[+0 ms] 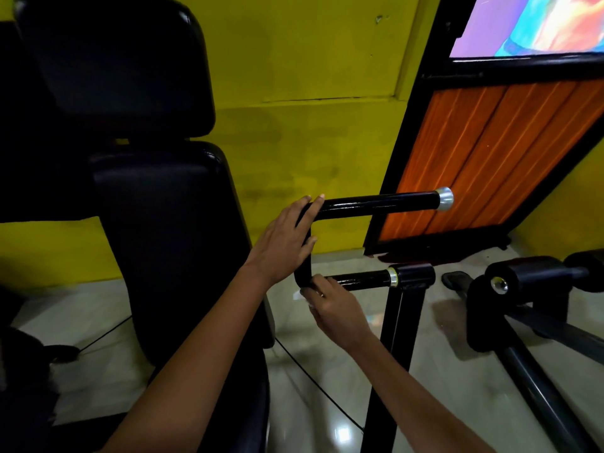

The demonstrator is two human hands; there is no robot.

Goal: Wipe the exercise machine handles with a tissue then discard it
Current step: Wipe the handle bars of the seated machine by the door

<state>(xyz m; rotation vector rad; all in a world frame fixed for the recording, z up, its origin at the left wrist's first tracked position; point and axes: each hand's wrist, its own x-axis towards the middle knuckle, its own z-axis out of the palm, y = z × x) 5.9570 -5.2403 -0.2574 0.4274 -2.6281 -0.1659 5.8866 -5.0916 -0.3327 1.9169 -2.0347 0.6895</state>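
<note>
A black U-shaped handle (376, 206) of the exercise machine juts out at centre, its upper bar ending in a silver cap (444, 198). My left hand (284, 240) lies over the handle's bend, fingers fairly straight and draped round the tube. Below it, my right hand (330, 305) grips the lower bar (362, 278) near the bend, with a bit of white tissue (305, 297) showing under its fingers. Most of the tissue is hidden inside the hand.
The machine's black padded seat back (170, 243) and headrest (114, 63) stand at left. A black upright post (392, 338) carries the handle. Another black padded machine arm (529, 289) is at right. An orange slatted panel (490, 158) leans on the yellow wall (310, 93). The tiled floor (441, 387) is glossy.
</note>
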